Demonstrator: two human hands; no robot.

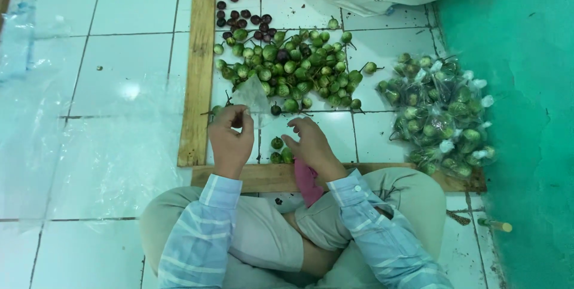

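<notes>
Left grip (pixel 230 136) pinching clear bag (pixel 251 97) | right grip (pixel 311 142) apart | knotted packets (pixel 439 115) right

White tiled floor (pixel 125 55): green fruits (pixel 293 64), bagged fruits (pixel 439 115).

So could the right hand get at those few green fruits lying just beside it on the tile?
Probably yes. The right hand hovers open right beside the loose green fruits, with bare tile between them and nothing covering them. The left hand is busy holding a clear bag.
</notes>
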